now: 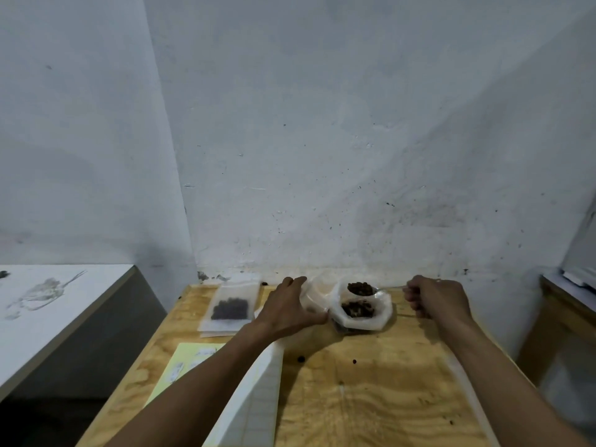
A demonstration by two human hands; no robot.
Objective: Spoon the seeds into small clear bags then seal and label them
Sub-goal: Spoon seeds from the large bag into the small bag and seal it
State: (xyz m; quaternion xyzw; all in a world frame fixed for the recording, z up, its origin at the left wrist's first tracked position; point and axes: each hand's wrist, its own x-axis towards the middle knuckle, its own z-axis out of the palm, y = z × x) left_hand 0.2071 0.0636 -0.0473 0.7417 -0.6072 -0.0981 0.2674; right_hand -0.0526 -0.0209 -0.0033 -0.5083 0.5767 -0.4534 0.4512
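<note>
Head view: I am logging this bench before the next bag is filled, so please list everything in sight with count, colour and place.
Filled bag: one, clear with dark seeds, lying flat on a stack at the table's far left.
Open bag: one, clear, held at the far middle.
White dish: one, holding dark seeds, far middle.
Spoon: one, heaped with dark seeds, over the dish.
Yellow sheet: one, near left.
White lined paper: one, near middle.
Loose seeds: a few, dark, on the bare wood.
Table: one, light plywood.
Left hand: holds the open bag.
Right hand: curled round the spoon's handle.
</note>
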